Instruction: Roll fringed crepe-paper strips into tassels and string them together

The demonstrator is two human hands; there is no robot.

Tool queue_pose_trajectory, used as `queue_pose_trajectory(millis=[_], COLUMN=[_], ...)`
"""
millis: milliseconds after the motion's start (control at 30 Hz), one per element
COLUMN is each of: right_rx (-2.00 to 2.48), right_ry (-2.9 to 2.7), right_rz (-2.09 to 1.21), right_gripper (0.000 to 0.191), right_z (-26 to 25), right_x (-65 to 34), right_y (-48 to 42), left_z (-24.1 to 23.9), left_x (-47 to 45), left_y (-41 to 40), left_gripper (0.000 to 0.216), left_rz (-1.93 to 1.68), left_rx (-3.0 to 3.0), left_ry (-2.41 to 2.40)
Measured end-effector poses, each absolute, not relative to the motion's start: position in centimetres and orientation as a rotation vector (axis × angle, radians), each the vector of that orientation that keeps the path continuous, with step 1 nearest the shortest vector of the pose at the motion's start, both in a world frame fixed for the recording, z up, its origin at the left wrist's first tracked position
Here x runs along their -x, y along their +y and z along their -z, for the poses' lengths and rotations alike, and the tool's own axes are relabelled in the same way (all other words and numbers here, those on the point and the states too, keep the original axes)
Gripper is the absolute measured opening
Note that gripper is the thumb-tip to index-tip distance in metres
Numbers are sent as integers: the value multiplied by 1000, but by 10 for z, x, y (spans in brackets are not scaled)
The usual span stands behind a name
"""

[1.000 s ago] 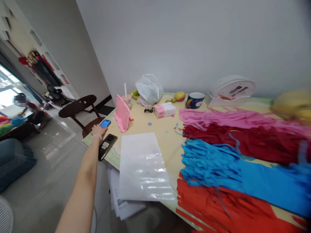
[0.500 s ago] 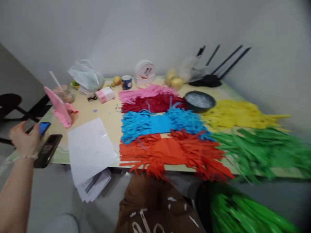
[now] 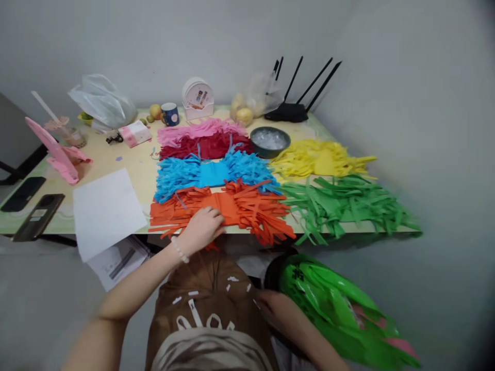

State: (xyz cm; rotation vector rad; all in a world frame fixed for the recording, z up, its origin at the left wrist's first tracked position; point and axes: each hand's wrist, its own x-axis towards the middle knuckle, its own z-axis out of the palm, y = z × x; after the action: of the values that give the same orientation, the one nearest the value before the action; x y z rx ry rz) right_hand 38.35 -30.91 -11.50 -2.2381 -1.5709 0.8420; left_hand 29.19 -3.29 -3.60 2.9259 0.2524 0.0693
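My left hand (image 3: 203,228) rests on the near edge of the orange fringed paper (image 3: 247,206), fingers curled down onto it, a bead bracelet at the wrist. That paper lies at the front of the table (image 3: 135,167), with blue fringed paper (image 3: 209,172) behind it, then dark red (image 3: 204,148) and pink (image 3: 193,131) ones. My right hand (image 3: 273,309) is low by my lap, beside a shiny green plastic bag (image 3: 332,309); its fingers are blurred and partly hidden.
Yellow (image 3: 320,159) and green (image 3: 340,206) fringed papers lie to the right, behind them a dark bowl (image 3: 269,140) and a black router (image 3: 290,111). A white sheet (image 3: 106,208), two dark phones (image 3: 38,216) and a pink stand (image 3: 58,152) are at the left.
My view has swung right and down. My left hand has left the blue-screened phone at the table's left edge and come over to the orange fringed paper. My right hand has come into view.
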Motion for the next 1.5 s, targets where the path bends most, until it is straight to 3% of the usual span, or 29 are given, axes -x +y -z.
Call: queue_pose_trajectory(millis=[167, 233, 500, 1200, 1400, 1500], right_rx=[1854, 1873, 2073, 2199, 2177, 2159], right_ry=[-1728, -1780, -2085, -1880, -1844, -1814], right_rz=[-102, 5, -160, -280, -278, -209], right_gripper=[25, 24, 23, 15, 14, 22], right_z=[71, 58, 59, 51, 46, 41], right_x=[-427, -442, -466, -471, -473, -458], right_y=[-245, -212, -154, -145, -146, -156], left_z=[47, 48, 43, 35, 39, 43], left_x=[-301, -299, -304, -311, -318, -319], left_y=[-31, -29, -27, -30, -34, -34], left_gripper=[20, 20, 19, 31, 21, 19], left_rz=[-24, -15, 9, -27, -63, -141], left_rx=[-2908, -2883, -2792, -2786, -2839, -2823], left_ry=[434, 457, 491, 659, 655, 699])
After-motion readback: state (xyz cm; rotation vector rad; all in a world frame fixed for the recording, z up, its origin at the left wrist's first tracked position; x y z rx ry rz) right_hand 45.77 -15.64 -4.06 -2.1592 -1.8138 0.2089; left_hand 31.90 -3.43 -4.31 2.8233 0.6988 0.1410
